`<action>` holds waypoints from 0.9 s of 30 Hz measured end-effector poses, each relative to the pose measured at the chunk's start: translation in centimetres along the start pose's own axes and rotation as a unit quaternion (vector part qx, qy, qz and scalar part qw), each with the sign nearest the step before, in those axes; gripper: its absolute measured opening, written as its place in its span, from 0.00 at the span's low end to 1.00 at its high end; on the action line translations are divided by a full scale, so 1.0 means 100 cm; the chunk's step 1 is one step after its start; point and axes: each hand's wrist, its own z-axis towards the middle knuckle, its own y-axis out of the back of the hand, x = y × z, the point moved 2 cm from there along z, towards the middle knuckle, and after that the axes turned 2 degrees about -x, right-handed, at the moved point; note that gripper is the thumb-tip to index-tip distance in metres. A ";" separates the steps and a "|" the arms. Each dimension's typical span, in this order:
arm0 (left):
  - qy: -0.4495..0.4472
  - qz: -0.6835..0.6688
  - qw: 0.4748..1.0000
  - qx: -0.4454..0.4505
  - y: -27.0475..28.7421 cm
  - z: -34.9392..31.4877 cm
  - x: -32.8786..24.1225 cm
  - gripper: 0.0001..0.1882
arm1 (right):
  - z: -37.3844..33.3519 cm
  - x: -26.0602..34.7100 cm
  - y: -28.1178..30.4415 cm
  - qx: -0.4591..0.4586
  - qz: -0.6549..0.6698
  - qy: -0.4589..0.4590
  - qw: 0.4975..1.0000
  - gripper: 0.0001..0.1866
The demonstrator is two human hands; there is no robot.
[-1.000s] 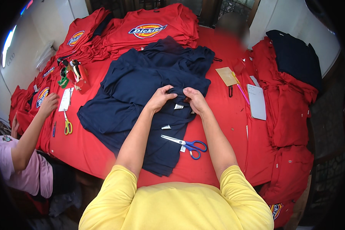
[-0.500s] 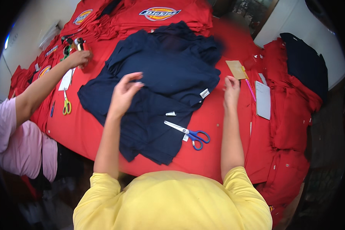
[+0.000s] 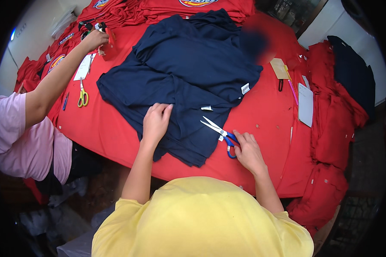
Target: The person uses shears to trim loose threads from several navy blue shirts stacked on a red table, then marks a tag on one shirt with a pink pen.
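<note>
The navy shirts (image 3: 188,60) lay heaped across the middle of the red-covered table (image 3: 261,115), their lower corner close to its near edge. The left hand (image 3: 155,123) was over the lower shirts, thumb and fingers loosely bent and near one another. The right hand (image 3: 248,152) was at the handles of the blue scissors (image 3: 221,133), fingers half curled; the blades stood apart over the shirts, near the table's near edge. Whether either hand had a firm hold could not be told from this angle. Yellow scissors (image 3: 83,98) lay toward the left edge, a notepad (image 3: 305,105) toward the right edge. A co-worker's hand (image 3: 94,39) reached a red tape dispenser (image 3: 111,45) toward the far left corner.
</note>
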 end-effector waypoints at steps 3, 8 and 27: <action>0.012 0.077 0.995 0.057 -0.021 0.016 -0.010 0.17 | -0.004 0.007 0.001 0.022 -0.029 -0.001 0.999 0.28; 0.196 -0.291 0.927 0.136 -0.026 0.025 0.004 0.10 | -0.007 0.011 0.014 0.126 0.030 -0.084 0.988 0.26; 0.271 -0.607 0.728 0.166 -0.013 -0.033 -0.050 0.14 | -0.036 0.061 -0.011 -0.020 0.297 0.019 0.954 0.29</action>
